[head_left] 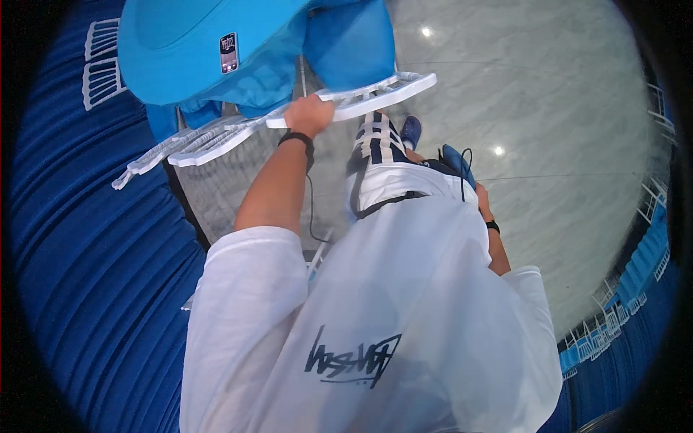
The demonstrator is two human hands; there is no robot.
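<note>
White chair: beneath and beyond the left hand, at the edge of the blue table; the near rail of its back is smooth, white, gently curved and glossy, with slim white bars behind it.
Chair, hidden parts: legs mostly out of sight; a blue panel lies beyond the rail, and whether it is seat or hanging cloth cannot be told.
Left hand: clamped on the chair's rail, knuckles up; the fingertips are concealed beneath. Dark band at the wrist.
Right hand: low beside the body, partly hidden by the white shirt; grip cannot be determined. Forearm largely covered.
Blue object: just beside the right hand, with a thin black cord near it; kind not identifiable, contact uncertain.
Blue table: round-edged, cloth-covered, cut off by the upper border.
Phone: lying on the cloth, screen lit, content too small to make out.
Neighbouring chairs: white, left of the held one, overlapping so that their count is unclear.
Dark blue drapes: pleated, left side, fading into the black rim.
Far right chairs: small, distorted, details indistinct.
</note>
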